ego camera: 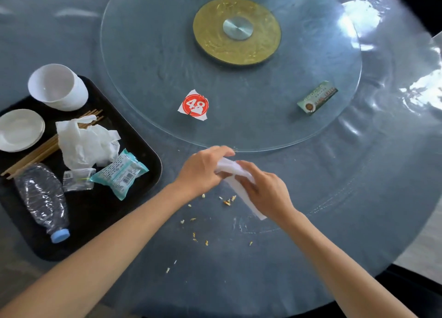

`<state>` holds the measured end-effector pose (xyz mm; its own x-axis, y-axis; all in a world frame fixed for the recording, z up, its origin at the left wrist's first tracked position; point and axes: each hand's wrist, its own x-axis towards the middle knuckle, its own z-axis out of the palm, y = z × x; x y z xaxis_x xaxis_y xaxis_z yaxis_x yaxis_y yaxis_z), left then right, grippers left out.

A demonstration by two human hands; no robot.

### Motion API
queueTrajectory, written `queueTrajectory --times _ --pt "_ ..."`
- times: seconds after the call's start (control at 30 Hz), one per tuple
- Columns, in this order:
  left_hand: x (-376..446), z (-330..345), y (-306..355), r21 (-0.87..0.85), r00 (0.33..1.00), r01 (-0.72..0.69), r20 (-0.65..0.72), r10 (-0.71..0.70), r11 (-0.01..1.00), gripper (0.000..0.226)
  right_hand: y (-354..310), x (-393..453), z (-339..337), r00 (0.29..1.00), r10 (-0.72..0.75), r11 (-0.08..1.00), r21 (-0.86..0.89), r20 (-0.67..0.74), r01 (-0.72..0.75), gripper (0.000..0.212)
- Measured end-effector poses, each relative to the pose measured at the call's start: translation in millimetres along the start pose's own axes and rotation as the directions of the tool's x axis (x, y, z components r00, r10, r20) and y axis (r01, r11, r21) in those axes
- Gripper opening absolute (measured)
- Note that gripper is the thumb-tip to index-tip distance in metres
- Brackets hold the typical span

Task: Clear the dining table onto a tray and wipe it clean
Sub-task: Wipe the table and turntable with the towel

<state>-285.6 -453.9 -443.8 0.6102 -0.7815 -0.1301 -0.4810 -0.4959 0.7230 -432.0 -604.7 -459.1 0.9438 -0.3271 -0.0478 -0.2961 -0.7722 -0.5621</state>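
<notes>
White tissue [235, 172] sits bunched between both hands just above the bench [311, 198], near the glass turntable's [155, 54] edge. The left hand [203, 172] and right hand [265, 193] each curl their fingers around it. Crumbs [227, 201] lie beneath; the loaded black tray [134, 136] stands left.
</notes>
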Motion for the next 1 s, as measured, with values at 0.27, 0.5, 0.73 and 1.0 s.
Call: queueTrajectory --times 0.27,0.5,0.73,1.0 --pt "26 75 16 0.181 0.982 -0.011 0.186 -0.024 0.983 0.053 105 -29 -10 0.840 0.538 0.788 0.312 0.070 -0.531 0.006" --pt "16 91 -16 0.475 0.980 -0.016 0.183 -0.081 0.880 0.048 109 -36 1 0.917 0.381 0.915 -0.095 -0.120 -0.393 0.083" --pt "5 83 -38 0.524 0.987 0.071 0.087 -0.136 0.849 0.048 96 -28 41 0.969 0.242 0.908 -0.339 -0.050 -0.244 0.063" --pt "-5 65 -60 0.493 0.980 0.173 0.001 -0.199 0.853 0.048 55 22 70 0.942 0.320 0.892 -0.305 -0.097 -0.334 0.062"
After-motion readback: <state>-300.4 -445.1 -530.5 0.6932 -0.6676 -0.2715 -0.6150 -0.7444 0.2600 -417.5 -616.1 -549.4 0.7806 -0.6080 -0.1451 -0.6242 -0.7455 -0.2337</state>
